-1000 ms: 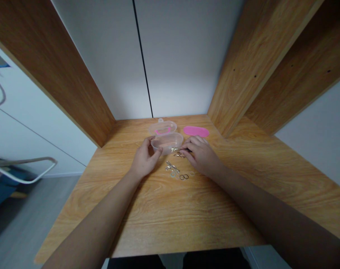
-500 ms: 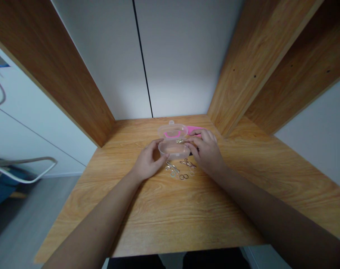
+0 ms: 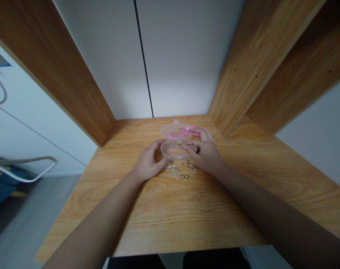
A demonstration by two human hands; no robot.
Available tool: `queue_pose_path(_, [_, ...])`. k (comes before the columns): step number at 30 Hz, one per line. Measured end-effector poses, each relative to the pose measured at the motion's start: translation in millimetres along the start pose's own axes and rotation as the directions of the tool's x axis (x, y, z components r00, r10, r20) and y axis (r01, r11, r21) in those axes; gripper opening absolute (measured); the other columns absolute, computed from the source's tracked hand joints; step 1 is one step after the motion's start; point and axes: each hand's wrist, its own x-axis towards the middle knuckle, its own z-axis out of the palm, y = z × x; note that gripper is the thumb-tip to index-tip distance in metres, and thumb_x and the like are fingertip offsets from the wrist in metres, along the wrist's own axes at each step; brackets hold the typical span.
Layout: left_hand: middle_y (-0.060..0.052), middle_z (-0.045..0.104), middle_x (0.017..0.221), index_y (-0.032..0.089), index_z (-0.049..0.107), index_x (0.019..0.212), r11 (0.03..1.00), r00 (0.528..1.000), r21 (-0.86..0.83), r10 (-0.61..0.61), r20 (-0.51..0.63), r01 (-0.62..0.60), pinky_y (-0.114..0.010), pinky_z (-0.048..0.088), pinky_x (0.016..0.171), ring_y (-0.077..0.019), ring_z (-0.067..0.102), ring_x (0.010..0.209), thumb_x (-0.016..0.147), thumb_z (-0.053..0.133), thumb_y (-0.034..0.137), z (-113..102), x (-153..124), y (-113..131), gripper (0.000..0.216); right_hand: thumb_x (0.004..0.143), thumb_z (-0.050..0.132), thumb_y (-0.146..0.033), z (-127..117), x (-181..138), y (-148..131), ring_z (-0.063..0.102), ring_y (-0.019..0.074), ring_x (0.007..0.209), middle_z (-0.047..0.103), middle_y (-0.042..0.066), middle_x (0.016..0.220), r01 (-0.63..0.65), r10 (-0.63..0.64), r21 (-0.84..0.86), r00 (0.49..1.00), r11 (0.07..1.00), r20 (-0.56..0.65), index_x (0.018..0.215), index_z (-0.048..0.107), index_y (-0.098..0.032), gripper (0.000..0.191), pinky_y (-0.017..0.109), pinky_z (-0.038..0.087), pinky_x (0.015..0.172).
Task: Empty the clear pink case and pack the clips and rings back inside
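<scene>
A small clear plastic box [image 3: 172, 150] with a hinged lid stands open near the back of the wooden table [image 3: 164, 209]. My left hand [image 3: 150, 162] curls round its left side and steadies it. My right hand [image 3: 205, 153] pinches a small metal clip [image 3: 180, 143] over the box's open top. More metal clips [image 3: 172, 168] and small hair rings [image 3: 184, 176] lie on the table just in front of the box.
A pink oval pad [image 3: 196, 129] lies behind my right hand, partly hidden. Wooden side panels [image 3: 83, 93] rise left and right of the table, with a white wall behind. A chair frame [image 3: 24, 170] stands off the table's left.
My right hand picked a metal clip off the table and carried it up over the box. The box slid to the right with my left hand following.
</scene>
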Motion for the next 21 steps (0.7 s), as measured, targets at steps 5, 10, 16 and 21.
queue_pose_path(5, [-0.014,0.065,0.136,0.018,0.051,0.137,1.0,1.0,0.002,0.013,-0.002,-0.013,-0.048,0.05,0.108,-0.0288,0.064,0.123,0.089,0.069,0.037,0.0,0.0,-0.4,0.055,0.088,0.069,-0.032,0.4,-0.1,0.2,0.046,0.033,0.135,0.06,0.008,0.137,-0.016,0.016,0.017,1.0,1.0,0.017,0.082,0.079,-0.026,0.013,0.06,0.038,0.112])
queue_pose_path(10, [-0.015,0.064,0.137,0.019,0.051,0.138,1.0,1.0,-0.006,0.025,-0.006,-0.025,-0.048,0.05,0.108,-0.0292,0.063,0.125,0.089,0.069,0.037,1.0,0.5,-1.8,0.055,0.088,0.067,-0.028,0.5,0.4,2.7,0.046,0.0333,0.135,0.062,0.008,0.134,-0.004,0.004,0.026,1.0,1.0,0.01,0.085,0.081,-0.027,0.014,0.061,0.039,0.111])
queue_pose_path(16, [-0.015,0.065,0.136,0.017,0.053,0.136,0.998,0.998,-0.041,-0.054,-0.022,0.053,-0.047,0.049,0.109,-0.0285,0.063,0.124,0.089,0.067,0.038,2.2,1.5,-1.7,0.052,0.089,0.064,-0.024,-0.3,1.6,6.5,0.054,0.0295,0.126,0.065,0.009,0.127,0.018,-0.012,0.069,0.996,0.997,-0.084,0.084,0.078,-0.025,0.014,0.054,0.042,0.108])
queue_pose_path(21, [-0.015,0.068,0.129,0.016,0.054,0.133,0.976,0.967,-0.021,-0.216,-0.133,0.215,-0.048,0.05,0.105,-0.0289,0.066,0.118,0.089,0.065,0.04,-0.9,4.1,-1.8,0.052,0.087,0.064,-0.022,-6.5,4.1,5.0,0.061,0.0276,0.107,0.067,0.011,0.107,0.04,-0.031,0.068,0.992,0.997,-0.123,0.09,0.074,-0.021,0.01,0.048,0.047,0.096])
